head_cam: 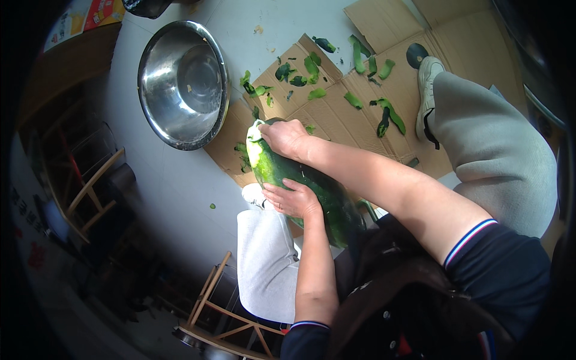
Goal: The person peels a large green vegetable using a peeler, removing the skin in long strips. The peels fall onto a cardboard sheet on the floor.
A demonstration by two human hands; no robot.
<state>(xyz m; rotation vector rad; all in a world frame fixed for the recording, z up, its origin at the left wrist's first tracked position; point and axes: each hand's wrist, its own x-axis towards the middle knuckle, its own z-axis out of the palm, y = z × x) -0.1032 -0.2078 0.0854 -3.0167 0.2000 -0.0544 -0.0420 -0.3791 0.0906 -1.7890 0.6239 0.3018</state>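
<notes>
A large dark-green winter melon slants from my lap out between my knees. Pale, freshly peeled flesh shows along its far left end. My left hand lies against the melon's left side, fingers spread over the skin and thumb apart. At the far end, my right hand is closed around what looks like a pale green-and-white peeler, mostly hidden by the fingers and touching the melon. Strips of green peel are scattered beyond the hands.
Flattened cardboard covers the floor under the peel. A wide stainless-steel basin stands on the pale floor to the left, with small scraps inside. Wooden-framed chairs are at the left and lower edge. My shoe rests on the cardboard.
</notes>
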